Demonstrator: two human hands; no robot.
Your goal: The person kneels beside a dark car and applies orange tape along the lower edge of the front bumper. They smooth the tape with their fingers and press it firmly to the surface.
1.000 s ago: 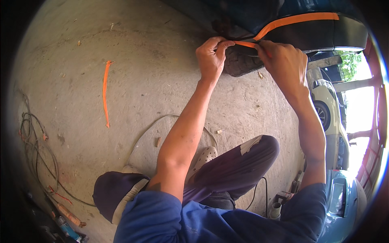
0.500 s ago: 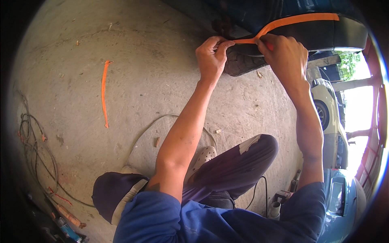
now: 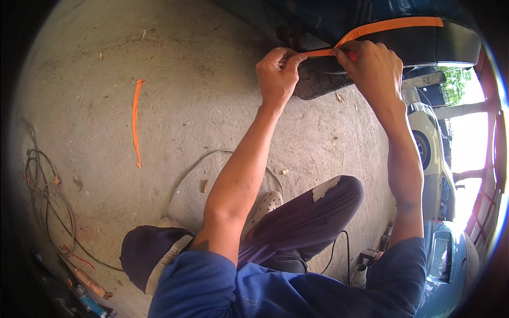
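A strip of orange masking tape (image 3: 392, 24) curves along the seam between the dark blue car body (image 3: 339, 13) and its black lower trim (image 3: 419, 46). Its near end runs taut, off the car, between my two hands. My left hand (image 3: 277, 74) pinches the free end between thumb and fingers. Close to the bend in the strip, my right hand (image 3: 371, 71) is closed, thumb and fingertips on the tape. A small red thing (image 3: 351, 55) shows under its fingers, mostly hidden; I cannot make out what it is.
A loose orange strip (image 3: 136, 124) lies on the concrete floor (image 3: 95, 175). Coiled cables (image 3: 45, 196) run along the left, near a blue power tool (image 3: 90, 302). A tire (image 3: 318, 82) sits under the trim. Other cars, one light blue (image 3: 440, 265), stand at the right.
The fingers of my right hand have shifted slightly at the tape's bend. My left hand stays almost in place, with the tape still stretched between both.
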